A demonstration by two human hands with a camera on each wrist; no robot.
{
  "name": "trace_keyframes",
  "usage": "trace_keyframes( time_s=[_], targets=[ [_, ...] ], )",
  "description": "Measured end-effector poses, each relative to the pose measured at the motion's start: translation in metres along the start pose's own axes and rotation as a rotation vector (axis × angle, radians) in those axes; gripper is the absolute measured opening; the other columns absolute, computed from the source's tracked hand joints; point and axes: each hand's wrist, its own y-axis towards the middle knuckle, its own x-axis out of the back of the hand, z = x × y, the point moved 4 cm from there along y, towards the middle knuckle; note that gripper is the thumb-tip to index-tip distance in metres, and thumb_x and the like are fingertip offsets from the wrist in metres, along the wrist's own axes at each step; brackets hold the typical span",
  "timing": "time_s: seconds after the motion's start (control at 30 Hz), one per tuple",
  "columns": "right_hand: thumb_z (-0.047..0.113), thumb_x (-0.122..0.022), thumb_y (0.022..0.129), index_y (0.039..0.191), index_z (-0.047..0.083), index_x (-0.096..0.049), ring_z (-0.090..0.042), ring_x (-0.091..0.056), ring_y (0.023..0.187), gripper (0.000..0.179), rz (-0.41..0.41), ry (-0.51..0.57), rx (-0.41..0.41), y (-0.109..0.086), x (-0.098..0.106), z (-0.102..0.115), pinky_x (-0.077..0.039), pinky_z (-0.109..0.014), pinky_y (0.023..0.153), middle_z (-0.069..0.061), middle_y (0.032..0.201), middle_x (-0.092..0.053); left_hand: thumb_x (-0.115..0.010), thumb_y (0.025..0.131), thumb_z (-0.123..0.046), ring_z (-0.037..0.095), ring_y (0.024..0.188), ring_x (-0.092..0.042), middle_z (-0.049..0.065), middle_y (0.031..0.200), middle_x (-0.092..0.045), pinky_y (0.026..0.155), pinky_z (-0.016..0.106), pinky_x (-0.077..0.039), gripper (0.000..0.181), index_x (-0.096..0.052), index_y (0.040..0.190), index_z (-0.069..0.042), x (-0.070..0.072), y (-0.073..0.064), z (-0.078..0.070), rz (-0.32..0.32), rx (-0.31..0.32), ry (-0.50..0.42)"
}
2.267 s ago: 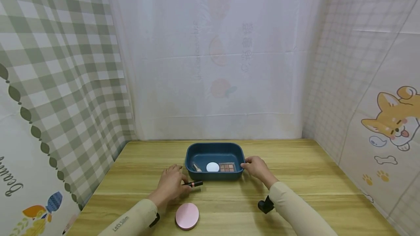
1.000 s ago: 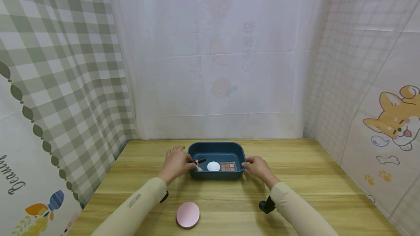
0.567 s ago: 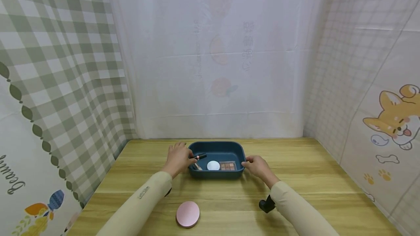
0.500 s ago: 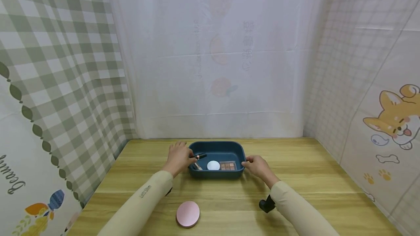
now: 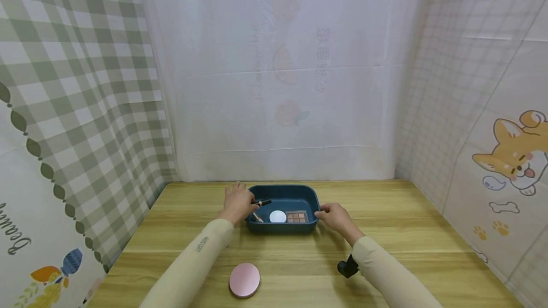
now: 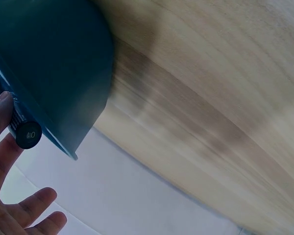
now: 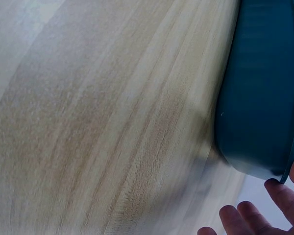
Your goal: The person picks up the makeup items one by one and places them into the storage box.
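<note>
My left hand point(image 5: 238, 203) pinches a black lipstick point(image 6: 20, 117) with a pinkish band between thumb and index finger, its other fingers spread. The lipstick lies across the left rim of a dark blue bin point(image 5: 282, 228), its far end over the inside. At the bin's right end, my right hand point(image 5: 338, 218) pinches the rim with thumb and index finger, as the right wrist view shows. Inside the bin are a white round disc point(image 5: 277, 216), an eyeshadow palette point(image 5: 297, 216) and a small slim tube point(image 5: 257, 217) near the left wall.
A pink round compact point(image 5: 244, 280) lies on the wood-grain table point(image 5: 295, 270), in front of the bin and nearer to me. A white curtain point(image 5: 278, 108) hangs behind the table, with patterned cloths at both sides.
My left hand has carried the lipstick from the table in front of the bin up to its left rim, then slightly farther back. The right hand stays at the rim.
</note>
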Motion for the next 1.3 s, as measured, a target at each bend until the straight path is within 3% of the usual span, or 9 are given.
trace_keyframes(
  time_s=[0.3,1.03,1.3],
  targets=[
    [0.015,-0.061,0.098,0.123,-0.01,-0.063,-0.043,-0.059,0.114,0.035,-0.011,-0.016,0.01,0.0,0.0,0.0,-0.048,-0.053,0.092,-0.025,0.121,-0.064,-0.079,0.084,-0.038,0.038,0.133,-0.04,0.011,0.117,-0.062,0.108,0.068,-0.024,0.019,-0.078,0.08,-0.02,-0.006,0.009,-0.007,-0.001,0.016,0.033],
    [0.017,-0.061,0.099,0.126,-0.01,-0.062,-0.044,-0.058,0.114,0.038,-0.002,-0.007,-0.003,0.001,-0.001,-0.002,-0.05,-0.052,0.09,-0.027,0.123,-0.062,-0.079,0.083,-0.041,0.038,0.128,-0.045,0.012,0.116,-0.063,0.107,0.066,-0.028,0.025,-0.074,0.074,-0.019,-0.023,0.019,-0.02,-0.002,0.032,0.125],
    [0.016,-0.062,0.098,0.122,-0.009,-0.064,-0.042,-0.059,0.111,0.034,-0.012,-0.008,0.009,0.002,0.0,-0.003,-0.05,-0.052,0.089,-0.025,0.119,-0.064,-0.079,0.082,-0.045,0.037,0.126,-0.045,0.014,0.118,-0.063,0.106,0.063,-0.031,0.03,-0.077,0.085,-0.016,-0.032,0.024,-0.025,0.018,0.041,0.209]
  ],
)
